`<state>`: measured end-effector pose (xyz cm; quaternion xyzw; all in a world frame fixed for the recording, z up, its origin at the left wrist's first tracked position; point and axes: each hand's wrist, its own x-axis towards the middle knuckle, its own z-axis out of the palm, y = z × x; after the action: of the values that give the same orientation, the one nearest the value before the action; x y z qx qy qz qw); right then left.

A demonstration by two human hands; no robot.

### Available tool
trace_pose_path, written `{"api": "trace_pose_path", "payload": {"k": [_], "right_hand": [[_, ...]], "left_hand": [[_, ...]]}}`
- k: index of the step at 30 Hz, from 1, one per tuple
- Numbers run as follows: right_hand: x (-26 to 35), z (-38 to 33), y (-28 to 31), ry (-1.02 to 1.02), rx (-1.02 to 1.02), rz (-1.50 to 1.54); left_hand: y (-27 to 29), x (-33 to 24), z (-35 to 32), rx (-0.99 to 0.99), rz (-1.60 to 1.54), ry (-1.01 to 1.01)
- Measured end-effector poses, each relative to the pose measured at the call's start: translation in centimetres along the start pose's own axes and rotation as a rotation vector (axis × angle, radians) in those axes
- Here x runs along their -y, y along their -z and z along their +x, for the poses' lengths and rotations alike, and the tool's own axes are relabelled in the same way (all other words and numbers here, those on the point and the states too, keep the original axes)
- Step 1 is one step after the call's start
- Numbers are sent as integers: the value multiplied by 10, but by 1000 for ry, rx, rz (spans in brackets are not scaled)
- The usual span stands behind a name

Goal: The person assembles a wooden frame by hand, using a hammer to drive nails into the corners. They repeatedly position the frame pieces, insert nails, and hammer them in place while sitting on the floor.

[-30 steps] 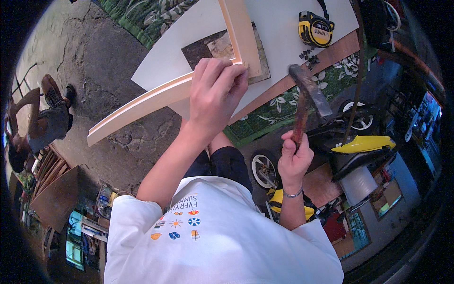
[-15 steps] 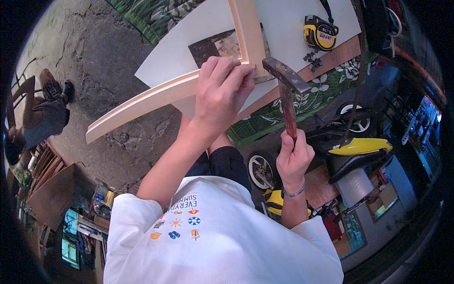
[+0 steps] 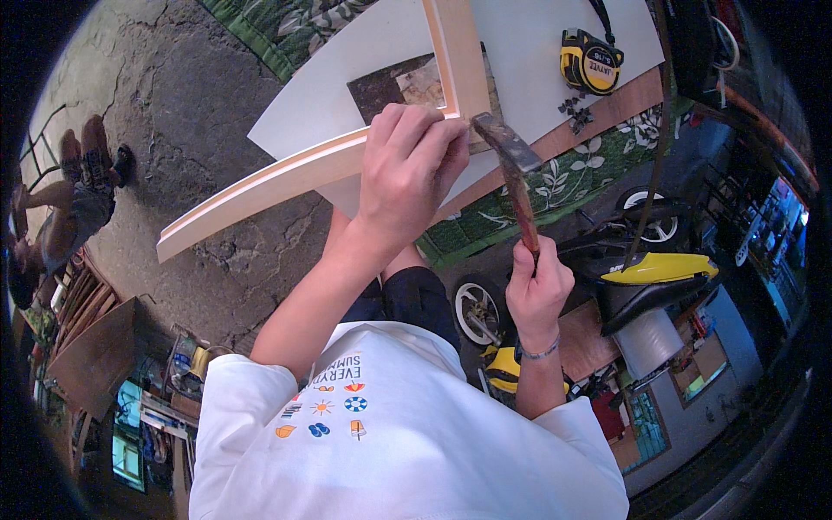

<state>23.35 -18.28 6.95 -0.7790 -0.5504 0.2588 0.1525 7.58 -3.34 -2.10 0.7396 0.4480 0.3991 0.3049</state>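
Observation:
My left hand [image 3: 409,169] is closed over the corner of a pale wooden frame [image 3: 269,184], fingers bent and pressed together at its edge. Whether a small piece is also pinched under the fingertips is hidden. The frame has a white inner lip; one side runs to the lower left, the other away from me. In my right hand [image 3: 539,286] is a hammer [image 3: 520,201], gripped low on its worn wooden handle. Its dark metal head is at the frame's corner, just right of my left fingers; I cannot tell whether it touches.
Beyond the frame lie a white board [image 3: 555,35], a yellow-black tape measure [image 3: 591,62] and several small dark pieces [image 3: 575,114]. A green leaf-patterned cloth [image 3: 555,186] lies underneath. A yellow-black motorbike [image 3: 659,269] stands at right. Another person [image 3: 69,212] is at far left.
The hammer's head has swung left and slightly down, closer to the frame's corner and my left fingers. My left hand stays on the frame. The other person's legs have shifted.

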Motion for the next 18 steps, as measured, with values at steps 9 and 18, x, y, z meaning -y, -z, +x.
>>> {"api": "trace_pose_path", "payload": {"k": [9, 18], "right_hand": [[-1, -3, 1, 34, -55, -8], [4, 0, 7, -6, -58, -3]], "left_hand": [[0, 0, 0, 3, 13, 0], [-2, 0, 1, -11, 11, 2]]}}
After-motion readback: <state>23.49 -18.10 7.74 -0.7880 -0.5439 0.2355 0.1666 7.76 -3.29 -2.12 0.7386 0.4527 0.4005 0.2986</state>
